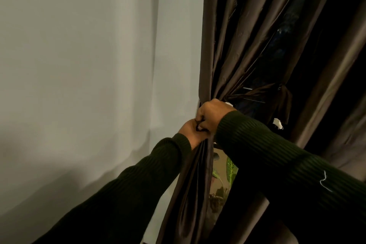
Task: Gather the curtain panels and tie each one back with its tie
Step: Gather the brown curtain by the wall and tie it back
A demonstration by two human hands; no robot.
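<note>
The one camera sits on my head and looks forward and slightly down along my sleeves. It is close to my left hand (191, 131) and right hand (213, 116), which meet mid-frame at the curtain (227, 51). The wall (79, 65) fills its left half.

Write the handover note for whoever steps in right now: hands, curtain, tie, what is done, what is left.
Left hand: grips the gathered brown curtain panel at its waist, beside the white wall.
Right hand: curled on the same bunch just above the left, the two touching.
Tie: a brown band runs from the hands off to the right; whether it is knotted cannot be told.
Done: this panel is gathered.
Left: secure its tie, then do the other panel hanging to the right, untied as far as can be seen.
</note>
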